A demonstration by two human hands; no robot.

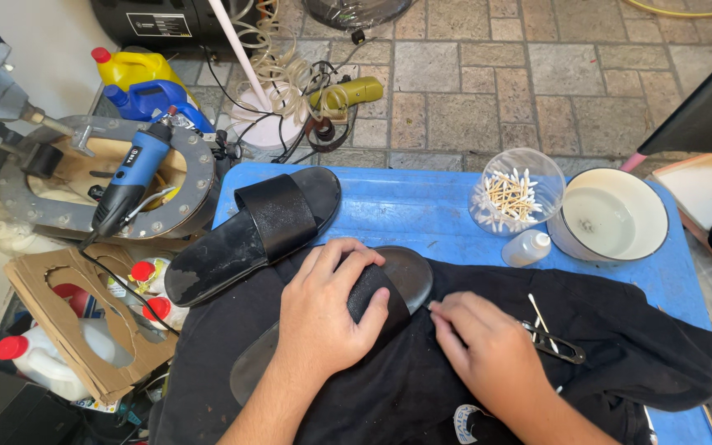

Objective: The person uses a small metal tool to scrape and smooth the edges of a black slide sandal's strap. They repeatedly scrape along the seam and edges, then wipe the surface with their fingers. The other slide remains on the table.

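My left hand [323, 313] is clasped over the strap of a black slide sandal [405, 272] that lies on a black cloth [620, 346]. Just right of the strap, my right hand [484, 350] pinches something thin against the sandal; what it is stays hidden under my fingers. A second black slide sandal [257, 231] lies to the upper left on the blue table [422, 206], its heel overhanging the edge.
A clear jar of cotton swabs [514, 196], a small white bottle [527, 247] and a white bowl [611, 216] stand at the back right. Black tweezers [558, 344] lie on the cloth. Left of the table: a blue rotary tool [129, 181], cardboard, bottles and cables.
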